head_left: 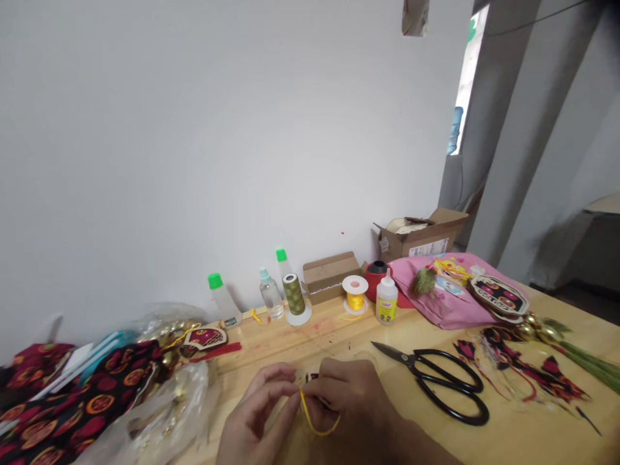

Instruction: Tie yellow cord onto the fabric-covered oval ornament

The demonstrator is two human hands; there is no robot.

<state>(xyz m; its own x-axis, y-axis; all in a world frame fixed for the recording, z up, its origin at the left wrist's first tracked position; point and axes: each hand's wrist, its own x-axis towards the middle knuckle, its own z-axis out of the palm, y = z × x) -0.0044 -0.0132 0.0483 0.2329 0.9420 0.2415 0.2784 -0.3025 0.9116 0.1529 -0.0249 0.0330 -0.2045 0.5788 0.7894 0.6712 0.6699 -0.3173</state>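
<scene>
My left hand (256,413) and my right hand (356,403) meet low in the middle of the wooden table (523,439). Both pinch a thin yellow cord (314,423), which loops down between them. A small dark red-patterned piece (311,377) shows just above the fingertips; I cannot tell which hand holds it. Black scissors (438,378) lie open on the table to the right of my right hand.
Along the wall stand green-capped bottles (223,300), a green thread cone (294,297), a yellow cord spool (355,296), a glue bottle (386,298) and cardboard boxes (419,236). Patterned fabric (72,400) and a plastic bag (159,407) lie left; pink cloth (445,303) and fabric scraps (527,368) right.
</scene>
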